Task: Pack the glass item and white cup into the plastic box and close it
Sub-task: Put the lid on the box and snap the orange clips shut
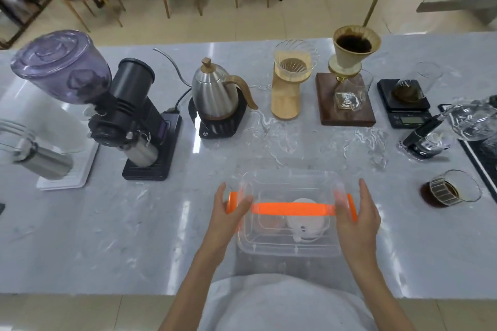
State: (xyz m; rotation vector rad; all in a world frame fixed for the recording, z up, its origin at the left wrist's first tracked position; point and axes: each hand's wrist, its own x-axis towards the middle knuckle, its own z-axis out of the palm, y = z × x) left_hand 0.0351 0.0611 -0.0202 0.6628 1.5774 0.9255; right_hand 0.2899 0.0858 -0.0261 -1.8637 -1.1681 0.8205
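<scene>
A clear plastic box (289, 247) stands on the counter in front of me with its clear lid on top. An orange handle (293, 209) runs across the lid, with orange clasps at both ends. Inside, the white cup (305, 223) lies on the right and a glass item (270, 223) sits faintly visible to its left. My left hand (228, 212) grips the left orange clasp. My right hand (357, 209) presses against the right clasp with fingers extended.
Two coffee grinders (139, 115) stand at the left, a gooseneck kettle (215, 94) behind the box, drippers on stands (347, 67) and a scale (403, 101) at the back right. A glass of coffee (451, 188) sits right of the box.
</scene>
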